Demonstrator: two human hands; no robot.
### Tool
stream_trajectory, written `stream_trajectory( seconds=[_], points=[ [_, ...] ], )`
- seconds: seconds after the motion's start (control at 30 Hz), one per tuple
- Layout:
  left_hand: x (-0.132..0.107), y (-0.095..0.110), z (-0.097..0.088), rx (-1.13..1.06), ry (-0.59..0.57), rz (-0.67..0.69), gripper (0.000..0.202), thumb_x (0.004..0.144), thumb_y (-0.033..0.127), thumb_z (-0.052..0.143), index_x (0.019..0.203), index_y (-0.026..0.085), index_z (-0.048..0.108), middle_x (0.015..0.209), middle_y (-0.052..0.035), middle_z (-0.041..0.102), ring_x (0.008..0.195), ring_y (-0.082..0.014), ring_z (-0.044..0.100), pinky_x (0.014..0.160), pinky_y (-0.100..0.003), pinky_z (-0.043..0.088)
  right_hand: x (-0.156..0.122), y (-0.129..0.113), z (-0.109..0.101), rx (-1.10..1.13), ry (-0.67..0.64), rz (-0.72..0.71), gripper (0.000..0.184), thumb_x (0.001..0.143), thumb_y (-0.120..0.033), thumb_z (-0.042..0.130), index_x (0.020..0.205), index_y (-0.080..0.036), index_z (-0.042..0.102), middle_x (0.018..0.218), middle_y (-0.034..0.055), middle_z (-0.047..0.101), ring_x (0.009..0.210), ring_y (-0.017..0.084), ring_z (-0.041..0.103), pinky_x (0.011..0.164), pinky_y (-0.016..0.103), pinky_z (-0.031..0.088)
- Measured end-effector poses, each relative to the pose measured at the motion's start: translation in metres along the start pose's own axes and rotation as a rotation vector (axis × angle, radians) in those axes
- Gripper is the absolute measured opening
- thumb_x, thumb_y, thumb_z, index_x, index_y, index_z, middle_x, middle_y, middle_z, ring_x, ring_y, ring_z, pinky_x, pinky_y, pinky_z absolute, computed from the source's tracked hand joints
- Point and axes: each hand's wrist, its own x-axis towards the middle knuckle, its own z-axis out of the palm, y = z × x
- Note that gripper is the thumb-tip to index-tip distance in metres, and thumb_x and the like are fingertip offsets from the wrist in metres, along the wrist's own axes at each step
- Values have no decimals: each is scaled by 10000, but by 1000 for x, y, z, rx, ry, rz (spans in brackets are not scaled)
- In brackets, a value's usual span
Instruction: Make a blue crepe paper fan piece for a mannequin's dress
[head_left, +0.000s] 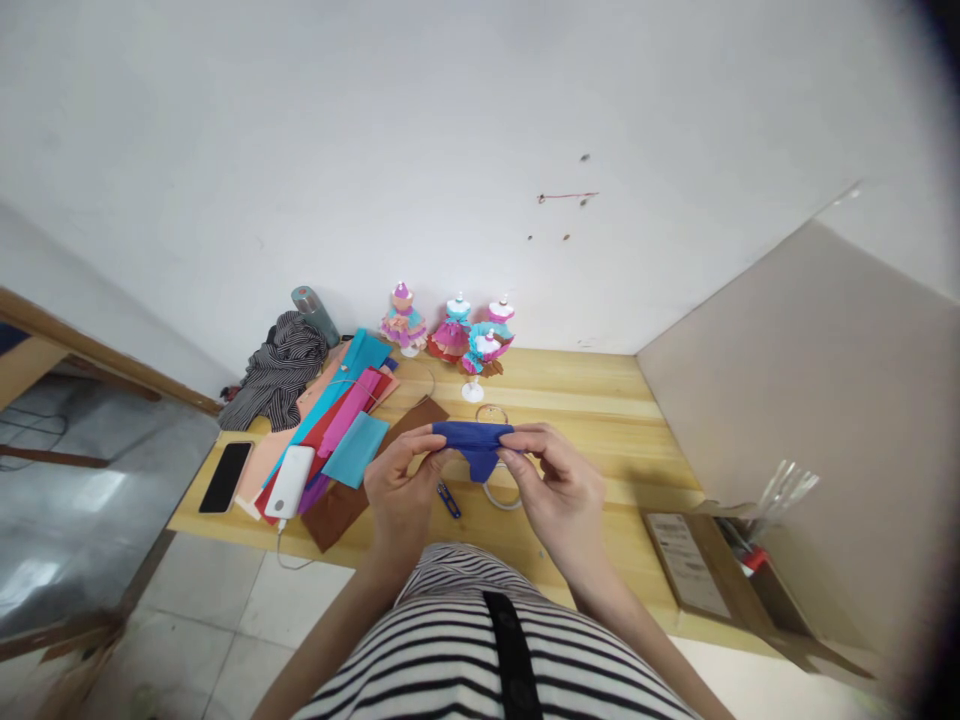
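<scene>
A folded strip of dark blue crepe paper (474, 436) is stretched level between my two hands above the table, with a loose flap hanging from its middle. My left hand (405, 480) pinches its left end between thumb and fingers. The right end is pinched the same way by my right hand (559, 485). Below the paper, a blue utility knife (448, 499) lies on the table beside my left hand. Partly hidden behind the paper and my right hand is a white ring-shaped thing (501, 498).
Several small dress-form figures in crepe-paper dresses (450, 335) stand by the wall. Left are coloured paper sheets (352, 400), a white power bank (290, 482), a phone (226, 478), striped cloth (277, 375) and a bottle (315, 313). An opened cardboard box (720, 570) sits right.
</scene>
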Motion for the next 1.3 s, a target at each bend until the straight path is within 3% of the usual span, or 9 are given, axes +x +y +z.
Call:
stream_trajectory(
  seconds=[0.3, 0.47, 0.63, 0.73, 1.03, 1.3],
  points=[
    [2, 4, -1, -28, 14, -19, 89, 689, 159, 769, 760, 213, 763, 844, -31, 763, 837, -170, 715, 804, -281, 570, 1, 0, -1, -3, -29, -18, 231, 874, -133, 629, 1046, -266, 707, 911, 28, 709, 798, 169, 657, 713, 307, 545],
    [2, 11, 2, -61, 2, -146, 68, 659, 171, 772, 720, 184, 745, 827, -40, 766, 820, -181, 723, 797, -285, 574, 1, 0, -2, -15, -33, -16, 240, 876, -136, 622, 1057, -263, 714, 919, 34, 714, 804, 176, 665, 715, 310, 556],
    [3, 18, 7, -167, -36, -303, 95, 637, 193, 765, 694, 158, 697, 627, -4, 713, 588, -163, 705, 618, -264, 573, 0, 2, -3, -17, -53, -19, 265, 870, -121, 623, 1072, -267, 710, 913, 31, 713, 795, 171, 660, 719, 309, 551],
    [3, 21, 8, -221, -68, -345, 106, 637, 194, 757, 690, 160, 672, 601, 5, 705, 559, -171, 708, 604, -271, 574, -1, 3, -5, -35, -67, -9, 251, 878, -139, 613, 1071, -265, 713, 906, 40, 714, 793, 180, 658, 718, 327, 549],
    [2, 17, 5, -150, -60, -249, 70, 613, 164, 759, 650, 173, 701, 670, -7, 721, 647, -138, 679, 649, -245, 564, -4, 6, -9, -47, -88, 27, 234, 877, -177, 618, 1065, -263, 727, 900, 47, 721, 791, 189, 670, 715, 327, 548],
    [2, 10, 7, -199, -61, -276, 87, 613, 174, 776, 659, 168, 703, 645, 6, 701, 602, -132, 677, 635, -244, 567, -7, 8, -8, -62, -67, 37, 182, 859, -159, 637, 993, -239, 730, 907, 53, 727, 795, 186, 680, 720, 321, 559]
  ],
)
